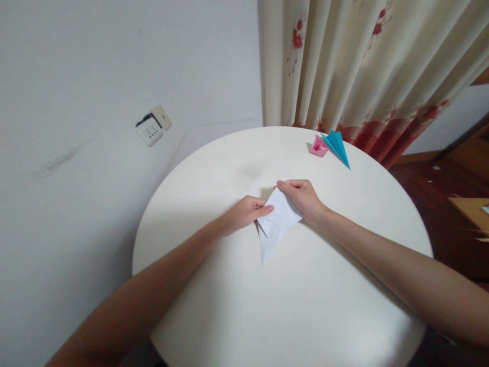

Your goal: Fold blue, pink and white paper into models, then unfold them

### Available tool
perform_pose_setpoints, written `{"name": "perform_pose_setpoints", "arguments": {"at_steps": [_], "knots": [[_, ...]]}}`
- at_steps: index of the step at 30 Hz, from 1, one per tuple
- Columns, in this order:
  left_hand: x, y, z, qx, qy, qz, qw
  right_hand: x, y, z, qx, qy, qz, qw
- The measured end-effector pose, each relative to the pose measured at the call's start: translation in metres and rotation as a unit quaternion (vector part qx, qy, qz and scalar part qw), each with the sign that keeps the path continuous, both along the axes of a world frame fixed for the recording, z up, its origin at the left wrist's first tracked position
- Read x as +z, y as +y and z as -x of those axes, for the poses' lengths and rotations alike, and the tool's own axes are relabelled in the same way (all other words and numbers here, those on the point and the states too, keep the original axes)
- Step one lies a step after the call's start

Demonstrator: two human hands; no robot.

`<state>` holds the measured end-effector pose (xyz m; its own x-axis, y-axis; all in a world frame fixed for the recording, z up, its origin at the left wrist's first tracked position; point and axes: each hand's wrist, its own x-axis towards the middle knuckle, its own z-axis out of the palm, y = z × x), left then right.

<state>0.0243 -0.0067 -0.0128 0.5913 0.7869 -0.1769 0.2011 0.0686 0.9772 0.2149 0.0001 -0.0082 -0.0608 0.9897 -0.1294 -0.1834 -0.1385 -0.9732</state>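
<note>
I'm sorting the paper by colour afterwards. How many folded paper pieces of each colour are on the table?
White folded paper, pinched by the left hand and right hand: 1
Pink folded paper: 1
Blue folded paper: 1
Total: 3

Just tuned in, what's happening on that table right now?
A person is folding a white paper on a round white table with both bare hands. The left hand pinches the paper's left edge, and the right hand holds its upper right part. The paper is already partly folded, with a long point aimed toward the person. At the far edge of the table lie two finished pieces side by side, a pink folded paper and a blue folded paper. A flowered curtain hangs behind.
</note>
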Motion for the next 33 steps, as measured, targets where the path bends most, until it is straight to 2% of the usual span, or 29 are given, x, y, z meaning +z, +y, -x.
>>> {"name": "perform_pose_setpoints", "arguments": {"at_steps": [7, 13, 16, 20, 23, 29, 33], "knots": [[0.004, 0.001, 0.000, 0.005, 0.033, -0.068, 0.997, 0.000, -0.001, 0.000, 0.047, 0.020, 0.001, 0.999], [0.004, -0.002, 0.001, 0.014, 0.043, 0.005, 0.999, -0.003, -0.003, 0.001, 0.077, 0.024, -0.007, 0.997], [0.001, 0.000, 0.001, 0.065, 0.030, 0.022, 0.997, -0.005, -0.002, 0.001, 0.079, 0.024, -0.013, 0.996], [-0.005, 0.006, 0.000, 0.180, -0.032, 0.010, 0.983, -0.005, -0.001, 0.000, 0.097, 0.005, -0.025, 0.995], [-0.008, 0.010, 0.000, 0.224, -0.087, 0.005, 0.971, -0.004, 0.000, 0.001, 0.069, -0.047, -0.025, 0.996], [-0.009, 0.009, 0.000, 0.197, -0.112, 0.035, 0.973, -0.009, 0.002, 0.005, 0.023, -0.063, -0.063, 0.996], [-0.008, 0.008, 0.000, 0.195, -0.104, 0.036, 0.975, -0.016, 0.001, 0.006, 0.017, -0.057, -0.128, 0.990]]}}
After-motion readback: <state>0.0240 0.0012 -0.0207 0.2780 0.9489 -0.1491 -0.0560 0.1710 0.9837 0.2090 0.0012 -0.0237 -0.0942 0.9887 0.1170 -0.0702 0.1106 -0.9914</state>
